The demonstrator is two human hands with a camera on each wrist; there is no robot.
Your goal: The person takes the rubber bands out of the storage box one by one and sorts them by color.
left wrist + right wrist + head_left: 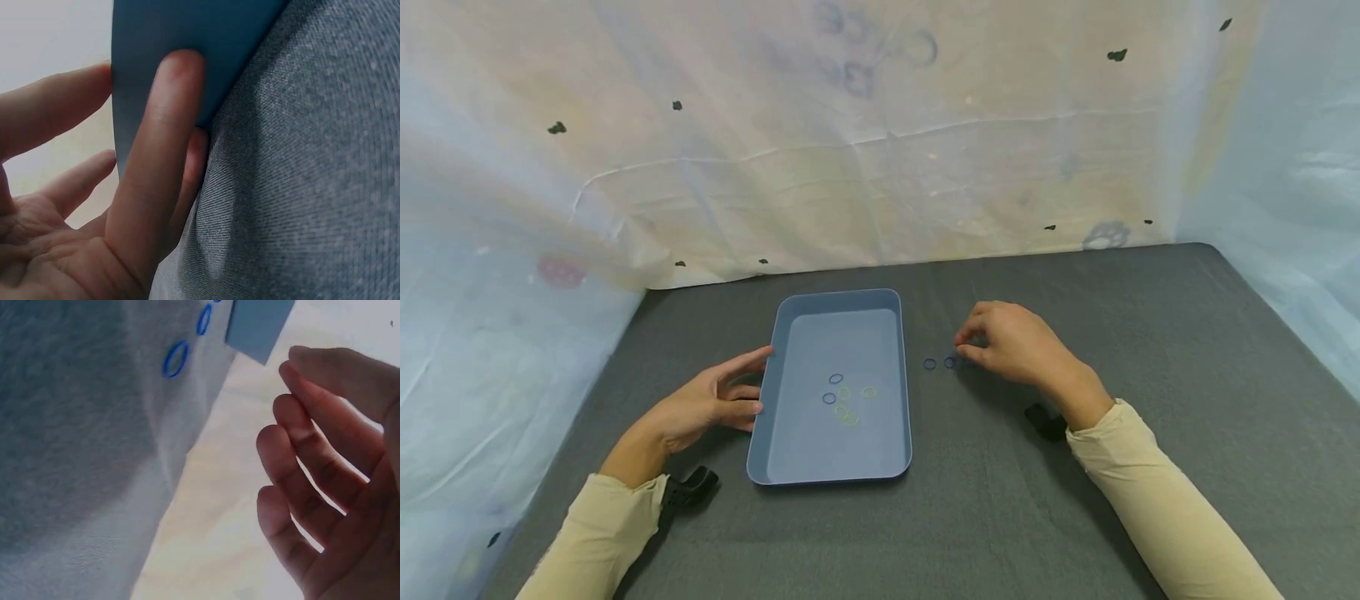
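My left hand (703, 407) is at the left side of a blue-grey tray (835, 467). Its fairly straight fingers touch the tray's outer wall (140, 50), as the left wrist view shows. My right hand (1011, 343) hovers above the cloth, right of the tray, thumb and fingertips close together, nothing visible between them. Just below and left of those fingertips, two thin blue rings (929, 369), like small rubber bands, lie on the cloth; the right wrist view also shows a blue ring (185, 351). Inside the tray lie two blue rings (829, 403) and several yellow-green rings (869, 397).
A dark grey cloth (1000, 500) covers the table under everything. Pale patterned sheeting (880, 167) hangs behind the table's far edge and along both sides. Each wrist wears a black strap (688, 487).
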